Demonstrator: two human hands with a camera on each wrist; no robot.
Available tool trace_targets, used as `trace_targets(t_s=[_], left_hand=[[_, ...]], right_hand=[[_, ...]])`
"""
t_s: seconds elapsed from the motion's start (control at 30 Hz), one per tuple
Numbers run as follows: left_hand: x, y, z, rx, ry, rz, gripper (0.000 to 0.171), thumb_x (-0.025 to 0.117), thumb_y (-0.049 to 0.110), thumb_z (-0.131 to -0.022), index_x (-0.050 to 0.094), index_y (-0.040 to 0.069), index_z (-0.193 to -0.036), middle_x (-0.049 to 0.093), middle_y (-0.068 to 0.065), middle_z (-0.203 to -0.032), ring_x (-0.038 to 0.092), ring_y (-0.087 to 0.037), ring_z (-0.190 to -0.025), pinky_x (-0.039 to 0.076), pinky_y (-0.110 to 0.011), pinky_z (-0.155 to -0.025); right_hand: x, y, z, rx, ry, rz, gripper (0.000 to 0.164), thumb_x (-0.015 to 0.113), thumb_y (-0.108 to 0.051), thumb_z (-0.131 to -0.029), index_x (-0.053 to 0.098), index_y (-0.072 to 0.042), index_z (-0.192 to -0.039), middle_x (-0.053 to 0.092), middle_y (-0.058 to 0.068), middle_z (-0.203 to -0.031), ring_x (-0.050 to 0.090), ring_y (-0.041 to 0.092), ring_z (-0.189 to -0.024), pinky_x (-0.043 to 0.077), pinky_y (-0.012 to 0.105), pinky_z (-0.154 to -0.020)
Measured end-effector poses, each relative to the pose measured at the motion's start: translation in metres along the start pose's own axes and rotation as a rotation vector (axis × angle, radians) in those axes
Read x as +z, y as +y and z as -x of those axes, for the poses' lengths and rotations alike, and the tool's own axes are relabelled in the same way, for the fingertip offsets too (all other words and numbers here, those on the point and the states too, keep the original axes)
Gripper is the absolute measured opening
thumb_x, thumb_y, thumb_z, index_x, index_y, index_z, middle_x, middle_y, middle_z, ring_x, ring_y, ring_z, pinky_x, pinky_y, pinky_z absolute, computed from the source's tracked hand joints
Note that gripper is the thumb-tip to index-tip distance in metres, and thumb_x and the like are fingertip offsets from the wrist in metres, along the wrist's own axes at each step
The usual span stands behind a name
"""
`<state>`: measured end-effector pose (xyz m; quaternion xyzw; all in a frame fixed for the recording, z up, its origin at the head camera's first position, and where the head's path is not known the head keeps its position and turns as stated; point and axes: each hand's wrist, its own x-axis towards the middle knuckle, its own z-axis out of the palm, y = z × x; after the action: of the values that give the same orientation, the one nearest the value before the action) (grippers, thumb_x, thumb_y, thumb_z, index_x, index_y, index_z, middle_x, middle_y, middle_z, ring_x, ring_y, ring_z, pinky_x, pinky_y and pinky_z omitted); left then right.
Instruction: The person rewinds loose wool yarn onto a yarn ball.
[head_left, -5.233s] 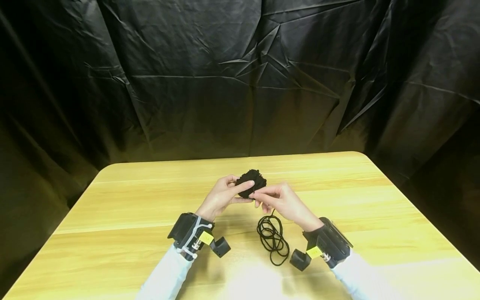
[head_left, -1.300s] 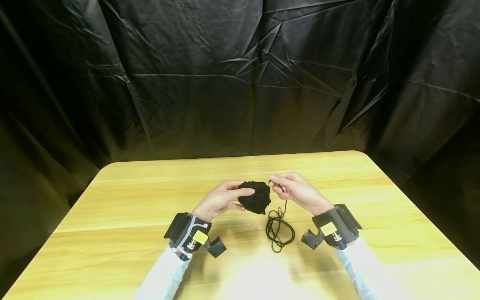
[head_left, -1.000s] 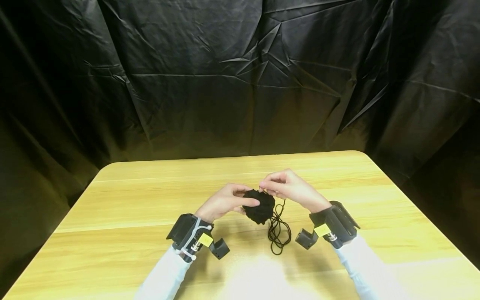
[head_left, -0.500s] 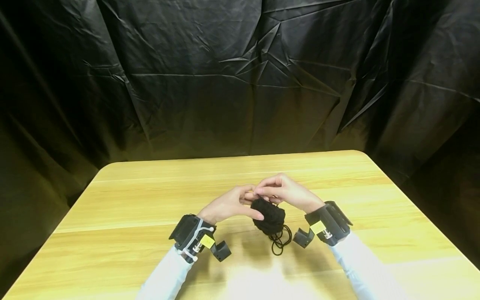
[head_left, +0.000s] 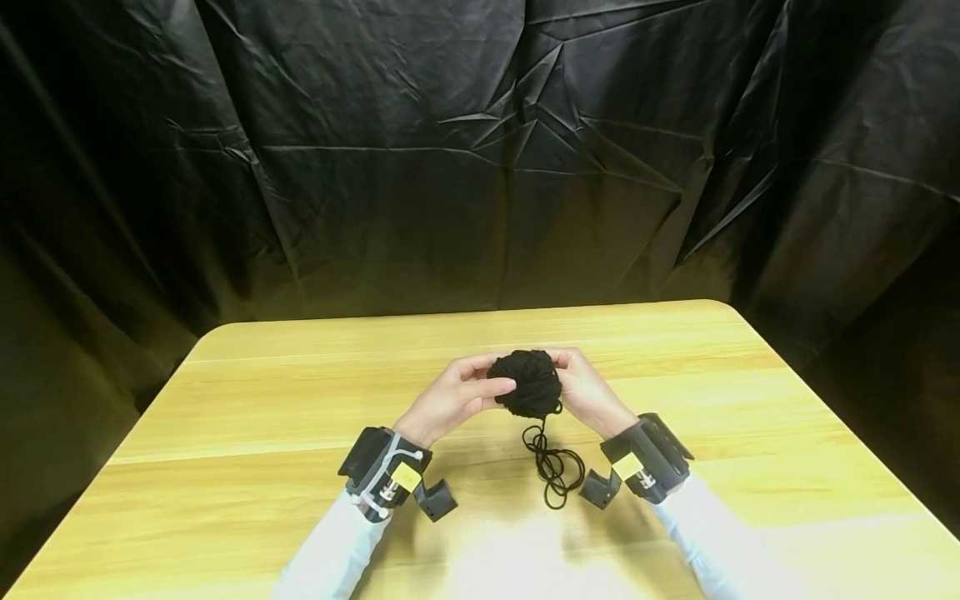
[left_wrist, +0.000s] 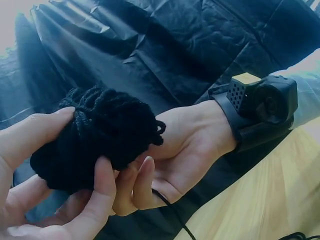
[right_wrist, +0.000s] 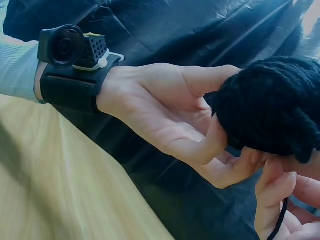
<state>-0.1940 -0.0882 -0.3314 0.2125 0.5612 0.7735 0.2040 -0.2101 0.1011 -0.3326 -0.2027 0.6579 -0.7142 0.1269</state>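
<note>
My left hand (head_left: 444, 398) grips a ball of black yarn (head_left: 528, 383) above the table, its thumb across the near face. At the ball's right side is my right hand (head_left: 588, 393), its fingertips hidden behind the yarn in the head view. In the left wrist view, the right hand's fingers (left_wrist: 145, 182) curl beneath the ball, and a yarn strand (left_wrist: 176, 220) runs down from them. The right wrist view shows that strand (right_wrist: 280, 220) passing over the curled right fingers. Small loops stick out from the ball's right edge.
Below the ball, a loose tangle of black yarn (head_left: 555, 471) lies on the wooden table (head_left: 262, 433), joined upward by a strand. Black sheeting (head_left: 480, 233) hangs behind the table. Each wrist wears a strapped camera mount.
Over the last half second the ball has risen away from me and turned. My right hand has gone from above the ball to its right side, with fingertips behind it. The tangle stays put.
</note>
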Motion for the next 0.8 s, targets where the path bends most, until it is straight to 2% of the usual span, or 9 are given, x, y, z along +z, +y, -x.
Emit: trace_targets(t_s=[0.1, 0.2, 0.3, 0.43, 0.57, 0.7, 0.77, 0.8], left_hand=[[0.001, -0.001, -0.001, 0.013, 0.037, 0.02, 0.046, 0.061, 0.007, -0.082, 0.045, -0.011, -0.121, 0.058, -0.005, -0.106, 0.055, -0.017, -0.097, 0.046, -0.034, -0.087], [0.001, 0.0, -0.002, 0.037, 0.111, 0.048, 0.04, 0.053, 0.002, -0.086, 0.043, -0.011, -0.122, 0.057, -0.005, -0.107, 0.055, -0.016, -0.099, 0.044, -0.036, -0.09], [0.002, 0.002, -0.003, 0.071, 0.21, 0.065, 0.037, 0.05, 0.001, -0.087, 0.043, -0.01, -0.122, 0.056, -0.006, -0.109, 0.055, -0.015, -0.099, 0.043, -0.036, -0.091], [0.002, 0.004, -0.004, 0.097, 0.329, 0.027, 0.028, 0.055, 0.002, -0.085, 0.05, -0.007, -0.111, 0.058, -0.007, -0.101, 0.058, -0.015, -0.093, 0.045, -0.034, -0.088], [0.002, 0.005, -0.005, 0.083, 0.418, -0.036, 0.02, 0.059, 0.001, -0.083, 0.052, -0.005, -0.1, 0.06, -0.008, -0.094, 0.06, -0.015, -0.085, 0.048, -0.032, -0.083], [0.0, 0.001, -0.006, 0.083, 0.447, -0.122, 0.026, 0.063, 0.004, -0.08, 0.05, -0.005, -0.101, 0.061, -0.015, -0.097, 0.062, -0.017, -0.083, 0.05, -0.033, -0.08], [-0.001, -0.001, -0.006, 0.118, 0.421, -0.178, 0.032, 0.066, 0.006, -0.078, 0.05, -0.005, -0.103, 0.061, -0.019, -0.099, 0.062, -0.02, -0.083, 0.05, -0.034, -0.079], [-0.013, -0.014, -0.012, 0.146, 0.395, -0.201, 0.034, 0.068, 0.009, -0.077, 0.05, -0.004, -0.103, 0.06, -0.019, -0.1, 0.062, -0.021, -0.084, 0.05, -0.034, -0.078]], right_hand=[[0.001, 0.002, 0.001, 0.033, 0.041, -0.022, 0.026, 0.043, 0.007, -0.084, 0.062, -0.011, -0.082, 0.057, -0.004, -0.072, 0.05, 0.006, -0.064, 0.044, 0.019, -0.058], [0.002, 0.003, 0.003, 0.048, 0.051, 0.022, 0.018, 0.042, 0.004, -0.086, 0.059, -0.001, -0.09, 0.053, -0.002, -0.066, 0.047, 0.007, -0.057, 0.042, 0.019, -0.055], [0.003, 0.004, 0.005, 0.049, 0.043, 0.119, 0.015, 0.046, -0.003, -0.088, 0.058, 0.007, -0.087, 0.048, -0.001, -0.058, 0.041, 0.007, -0.05, 0.035, 0.019, -0.051], [0.007, 0.001, 0.009, 0.037, -0.003, 0.264, 0.021, 0.053, -0.012, -0.088, 0.062, 0.007, -0.086, 0.051, -0.002, -0.06, 0.036, 0.007, -0.047, 0.028, 0.018, -0.047], [0.011, -0.007, 0.015, -0.017, -0.053, 0.442, 0.021, 0.055, -0.017, -0.088, 0.066, 0.0, -0.091, 0.055, -0.002, -0.066, 0.034, 0.007, -0.046, 0.028, 0.019, -0.046], [0.012, -0.017, 0.019, -0.054, -0.078, 0.569, 0.019, 0.056, -0.021, -0.088, 0.067, -0.005, -0.091, 0.058, -0.001, -0.067, 0.037, 0.009, -0.047, 0.03, 0.019, -0.045], [0.012, -0.023, 0.02, -0.064, -0.085, 0.614, 0.018, 0.057, -0.022, -0.087, 0.068, -0.008, -0.089, 0.059, -0.001, -0.067, 0.038, 0.01, -0.047, 0.031, 0.019, -0.044], [0.012, -0.025, 0.021, -0.064, -0.092, 0.624, 0.017, 0.058, -0.021, -0.087, 0.068, -0.008, -0.088, 0.059, -0.001, -0.067, 0.038, 0.011, -0.046, 0.031, 0.019, -0.043]])
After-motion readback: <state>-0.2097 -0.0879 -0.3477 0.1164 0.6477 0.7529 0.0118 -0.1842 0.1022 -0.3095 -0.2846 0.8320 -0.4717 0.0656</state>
